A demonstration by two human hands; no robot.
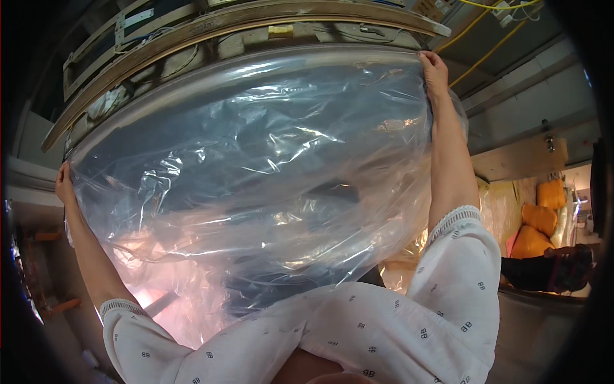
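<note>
A wide sheet of clear plastic film (275, 147) spreads in front of me, wrinkled and shiny, hanging in loose folds toward my chest. At its far left corner my left hand (62, 184) is closed, fingers pressed on the film's edge. Far off to the right, with that arm stretched out, my right hand (435, 70) pinches the opposite corner. Between my hands the upper edge runs fairly taut beneath a long wooden rail (256, 14). Whether the film is a single layer or a bag I cannot tell.
Behind the film stands a machine frame (121, 32) with slats and cables. Yellow cables (486, 51) hang at the upper right. Several orange bundles (537, 221) are piled on the right, near a dark-clothed shape (550, 272) that may be another person. A board (524, 160) juts out above them.
</note>
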